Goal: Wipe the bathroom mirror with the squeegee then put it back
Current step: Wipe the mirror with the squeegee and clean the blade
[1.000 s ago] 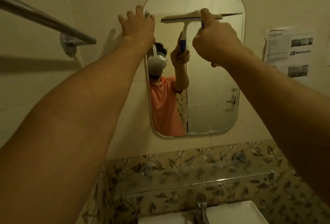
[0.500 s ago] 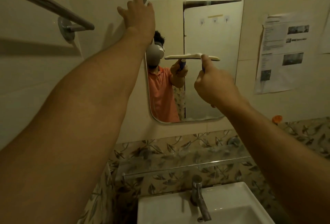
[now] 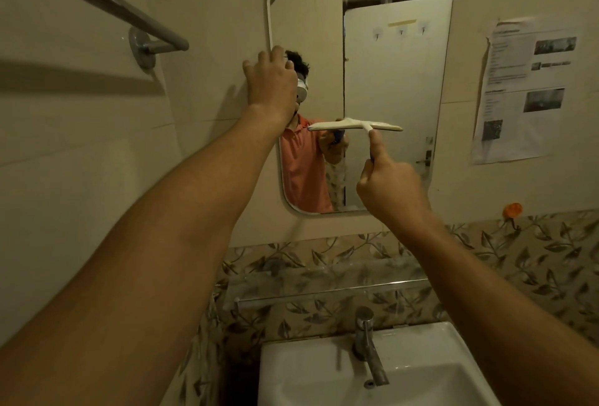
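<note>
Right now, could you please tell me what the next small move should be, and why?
Probably pull the squeegee down to the bottom edge of the mirror: the right hand grips its handle with the blade level across the lower middle, a strip of glass lies below it, and the left hand rests on the mirror's left edge.

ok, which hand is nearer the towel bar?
Left. The left hand rests at the left edge of the mirror, just right of the towel bar; the right hand holds the squeegee farther right and lower.
</note>
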Demonstrator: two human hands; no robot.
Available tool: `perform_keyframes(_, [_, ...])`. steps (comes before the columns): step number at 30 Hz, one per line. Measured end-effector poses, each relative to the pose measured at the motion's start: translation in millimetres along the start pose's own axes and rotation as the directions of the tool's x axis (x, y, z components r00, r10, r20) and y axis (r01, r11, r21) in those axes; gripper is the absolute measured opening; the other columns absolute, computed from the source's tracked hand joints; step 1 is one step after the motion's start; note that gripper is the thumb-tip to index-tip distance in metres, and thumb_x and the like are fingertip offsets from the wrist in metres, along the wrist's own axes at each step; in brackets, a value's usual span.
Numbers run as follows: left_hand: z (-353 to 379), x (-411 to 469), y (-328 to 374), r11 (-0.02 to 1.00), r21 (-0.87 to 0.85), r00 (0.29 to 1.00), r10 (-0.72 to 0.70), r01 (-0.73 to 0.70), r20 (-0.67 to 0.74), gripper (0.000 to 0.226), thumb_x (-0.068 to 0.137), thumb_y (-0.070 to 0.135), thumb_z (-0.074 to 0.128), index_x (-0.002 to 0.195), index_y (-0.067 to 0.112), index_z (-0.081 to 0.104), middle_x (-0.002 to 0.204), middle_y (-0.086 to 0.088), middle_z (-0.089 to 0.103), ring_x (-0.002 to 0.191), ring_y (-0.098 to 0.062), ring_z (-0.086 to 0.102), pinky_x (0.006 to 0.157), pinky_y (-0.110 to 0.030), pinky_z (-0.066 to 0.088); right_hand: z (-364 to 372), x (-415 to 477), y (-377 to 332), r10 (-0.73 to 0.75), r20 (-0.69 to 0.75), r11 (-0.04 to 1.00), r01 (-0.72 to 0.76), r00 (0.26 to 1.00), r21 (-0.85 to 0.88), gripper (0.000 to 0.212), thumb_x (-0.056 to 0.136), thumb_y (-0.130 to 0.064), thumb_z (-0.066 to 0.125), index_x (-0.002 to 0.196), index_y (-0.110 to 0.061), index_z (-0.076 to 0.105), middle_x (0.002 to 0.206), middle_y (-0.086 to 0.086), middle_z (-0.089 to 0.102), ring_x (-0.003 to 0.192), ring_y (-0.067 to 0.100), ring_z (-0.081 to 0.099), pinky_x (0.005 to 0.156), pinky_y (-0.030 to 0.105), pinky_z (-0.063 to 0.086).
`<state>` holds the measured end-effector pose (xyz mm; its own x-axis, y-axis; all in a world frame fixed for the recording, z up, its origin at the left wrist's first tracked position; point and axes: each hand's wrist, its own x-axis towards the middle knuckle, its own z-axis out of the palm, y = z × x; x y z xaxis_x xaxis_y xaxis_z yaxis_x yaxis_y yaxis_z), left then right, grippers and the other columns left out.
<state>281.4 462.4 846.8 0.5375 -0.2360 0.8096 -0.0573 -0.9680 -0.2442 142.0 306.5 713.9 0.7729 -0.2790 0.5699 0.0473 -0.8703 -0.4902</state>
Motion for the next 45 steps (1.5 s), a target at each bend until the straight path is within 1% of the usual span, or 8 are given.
perform_keyframes(4, [2,1,1,1.0,0.008,1.0,0.0,0.0,-0.004,0.062,0.081,0.04,0.079,0.132,0.012,0.057,0.14,-0.012,0.045,0.124,-0.033,0.047,0.102,-0.052,0.04,11,-13,8,0.013,0.021,1.0,-0.013,1.0,-0.012,0.07,0.108,-0.028,0.037,0.16,-0.041,-0.007,0.071,0.01,0.058,0.058,0.024,0.056,0.049,0.034,0.047])
perform_keyframes(11, [5,1,3,0.999,-0.031,1.0,-0.02,0.02,-0.016,0.059,0.081,0.034,0.08,0.131,0.011,0.059,0.136,-0.012,0.046,0.119,-0.032,0.05,0.098,-0.048,0.044,40,-40,29,0.056,0.065,0.997,-0.053,0.996,-0.046,0.074,0.107,-0.024,0.036,0.159,-0.042,-0.013,0.075,0.013,0.058,0.06,0.024,0.054,0.046,0.029,0.032])
perform_keyframes(19, [0,-1,3,0.998,-0.05,1.0,-0.028,0.029,0.005,0.062,0.082,0.034,0.08,0.133,0.008,0.055,0.137,-0.014,0.043,0.115,-0.033,0.051,0.091,-0.044,0.046,65,-76,54,0.114,0.178,0.993,-0.107,0.977,-0.05,0.074,0.106,-0.019,0.038,0.162,-0.035,-0.006,0.067,0.006,0.056,0.053,0.017,0.048,0.044,0.028,0.03])
perform_keyframes(23, [-2,-2,4,0.998,-0.058,0.999,-0.031,0.033,0.032,0.061,0.082,0.033,0.08,0.132,0.008,0.056,0.136,-0.013,0.043,0.114,-0.033,0.052,0.091,-0.044,0.047,77,-85,79,0.188,0.275,0.982,-0.189,0.943,-0.022,0.066,0.106,-0.023,0.035,0.162,-0.036,0.003,0.071,0.006,0.061,0.058,0.02,0.056,0.051,0.037,0.05])
perform_keyframes(27, [0,-2,3,0.998,-0.057,0.999,-0.031,0.032,0.027,0.064,0.083,0.037,0.079,0.135,0.009,0.054,0.138,-0.012,0.042,0.115,-0.032,0.053,0.089,-0.044,0.047,58,-91,90,0.151,0.272,0.986,-0.164,0.95,0.025,0.06,0.109,-0.027,0.034,0.162,-0.036,0.008,0.068,-0.001,0.06,0.057,0.015,0.057,0.051,0.031,0.048])
perform_keyframes(31, [4,0,4,0.999,-0.036,0.999,-0.037,0.038,0.007,0.064,0.086,0.034,0.076,0.14,0.01,0.05,0.138,-0.012,0.042,0.114,-0.033,0.054,0.089,-0.045,0.047,7,-62,73,0.088,0.167,0.991,-0.103,0.982,0.085,0.061,0.108,-0.028,0.038,0.16,-0.042,0.009,0.066,0.0,0.061,0.052,0.013,0.058,0.046,0.024,0.049])
perform_keyframes(35, [0,1,8,0.999,-0.014,0.999,-0.05,0.05,0.013,0.053,0.088,0.029,0.071,0.135,0.011,0.056,0.134,-0.011,0.044,0.11,-0.031,0.055,0.089,-0.043,0.047,-55,3,38,-0.013,-0.018,0.996,0.015,1.0,0.089,0.055,0.108,-0.029,0.04,0.155,-0.045,0.017,0.069,0.004,0.061,0.052,0.017,0.061,0.047,0.032,0.057])
perform_keyframes(45, [-6,1,15,0.997,0.042,0.997,-0.073,0.071,0.037,0.054,0.091,0.028,0.067,0.139,0.01,0.052,0.133,-0.012,0.044,0.11,-0.029,0.056,0.092,-0.044,0.046,-170,140,-38,-0.132,-0.246,0.985,0.154,0.96,0.073,0.05,0.106,-0.02,0.041,0.154,-0.03,0.03,0.105,0.008,0.053,0.07,0.018,0.057,0.043,0.026,0.045])
